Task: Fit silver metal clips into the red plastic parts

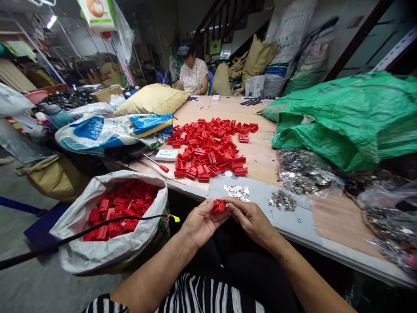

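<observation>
Here, both hands meet just off the near edge of the counter (325, 217), each grip closed on one red plastic piece (218, 205): the left hand (199, 222) cradles it from below, the right hand (250, 217) pinches its right end. Beyond them lie two small heaps of silver metal bits (237, 191), then a wide spread of red pieces (211, 148), too many to count. One white sack (107, 248) at the left holds more. One screwdriver (156, 163) lies beside one remote (165, 154).
</observation>
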`<control>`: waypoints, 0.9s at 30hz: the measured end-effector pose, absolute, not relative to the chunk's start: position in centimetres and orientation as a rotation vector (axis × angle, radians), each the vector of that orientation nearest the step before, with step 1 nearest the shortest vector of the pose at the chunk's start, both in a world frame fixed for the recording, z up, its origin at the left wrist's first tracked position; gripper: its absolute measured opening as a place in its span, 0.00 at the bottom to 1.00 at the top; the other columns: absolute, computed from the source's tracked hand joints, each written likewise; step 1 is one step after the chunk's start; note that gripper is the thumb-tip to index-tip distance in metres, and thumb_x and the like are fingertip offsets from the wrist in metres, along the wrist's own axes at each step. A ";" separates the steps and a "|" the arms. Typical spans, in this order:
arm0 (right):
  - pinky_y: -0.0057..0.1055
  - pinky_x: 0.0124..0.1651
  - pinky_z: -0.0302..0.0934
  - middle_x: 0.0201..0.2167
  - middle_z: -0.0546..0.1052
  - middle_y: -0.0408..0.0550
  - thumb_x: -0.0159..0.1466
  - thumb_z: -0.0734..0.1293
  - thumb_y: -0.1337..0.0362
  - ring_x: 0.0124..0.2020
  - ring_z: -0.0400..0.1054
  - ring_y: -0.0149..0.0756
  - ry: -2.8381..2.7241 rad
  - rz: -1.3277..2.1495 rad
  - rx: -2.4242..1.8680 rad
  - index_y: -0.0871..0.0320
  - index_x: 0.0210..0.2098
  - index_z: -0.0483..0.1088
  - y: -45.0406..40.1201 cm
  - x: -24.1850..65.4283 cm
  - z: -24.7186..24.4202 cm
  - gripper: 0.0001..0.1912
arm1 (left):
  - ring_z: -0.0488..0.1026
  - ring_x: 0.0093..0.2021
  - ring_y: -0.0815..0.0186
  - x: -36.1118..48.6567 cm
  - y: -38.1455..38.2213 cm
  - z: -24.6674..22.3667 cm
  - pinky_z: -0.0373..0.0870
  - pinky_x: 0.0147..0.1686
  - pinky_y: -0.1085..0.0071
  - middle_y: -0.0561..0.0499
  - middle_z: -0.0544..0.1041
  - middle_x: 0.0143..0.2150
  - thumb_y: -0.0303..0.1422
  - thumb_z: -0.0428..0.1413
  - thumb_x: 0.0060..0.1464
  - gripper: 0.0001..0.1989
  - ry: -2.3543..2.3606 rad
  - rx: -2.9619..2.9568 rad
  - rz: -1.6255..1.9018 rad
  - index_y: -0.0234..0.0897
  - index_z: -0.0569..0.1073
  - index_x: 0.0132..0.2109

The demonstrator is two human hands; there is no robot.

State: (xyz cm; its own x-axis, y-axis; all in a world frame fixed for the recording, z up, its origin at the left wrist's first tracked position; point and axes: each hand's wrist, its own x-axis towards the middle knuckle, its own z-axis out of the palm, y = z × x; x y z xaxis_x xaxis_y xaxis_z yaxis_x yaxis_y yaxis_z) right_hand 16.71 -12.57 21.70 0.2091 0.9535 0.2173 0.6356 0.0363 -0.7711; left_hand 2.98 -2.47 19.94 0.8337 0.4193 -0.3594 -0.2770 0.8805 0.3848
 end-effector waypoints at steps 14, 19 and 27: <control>0.29 0.40 0.66 0.32 0.77 0.47 0.70 0.54 0.54 0.33 0.71 0.36 -1.397 0.563 -1.617 0.56 0.44 0.73 -12.4 16.6 21.7 0.20 | 0.79 0.40 0.61 3.0 -3.1 20.0 0.66 0.58 0.57 0.43 0.80 0.38 0.29 0.56 0.57 0.06 0.419 0.327 0.392 0.29 0.73 0.39; 0.31 0.41 0.65 0.27 0.74 0.45 0.70 0.55 0.53 0.35 0.70 0.38 -1.344 0.647 -1.590 0.56 0.45 0.73 -12.0 16.5 21.9 0.20 | 0.79 0.39 0.63 3.1 -2.8 19.8 0.67 0.57 0.60 0.44 0.81 0.36 0.28 0.55 0.58 0.05 0.425 0.281 0.389 0.28 0.73 0.39; 0.26 0.27 0.60 0.22 0.70 0.40 0.64 0.64 0.53 0.23 0.63 0.32 -1.445 0.533 -1.688 0.56 0.43 0.70 -10.9 15.8 21.6 0.14 | 0.76 0.34 0.67 2.6 -2.5 19.5 0.71 0.45 0.63 0.50 0.79 0.34 0.33 0.59 0.55 0.06 0.453 0.254 0.445 0.34 0.73 0.37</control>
State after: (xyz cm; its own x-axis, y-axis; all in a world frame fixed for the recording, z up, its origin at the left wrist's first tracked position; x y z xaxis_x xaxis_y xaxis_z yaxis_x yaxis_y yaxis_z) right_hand 15.83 -10.90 21.60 0.2482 0.9494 0.1925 0.5972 0.0065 -0.8021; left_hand 2.56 -2.48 19.53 0.8062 0.4660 -0.3645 -0.3554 0.8740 0.3315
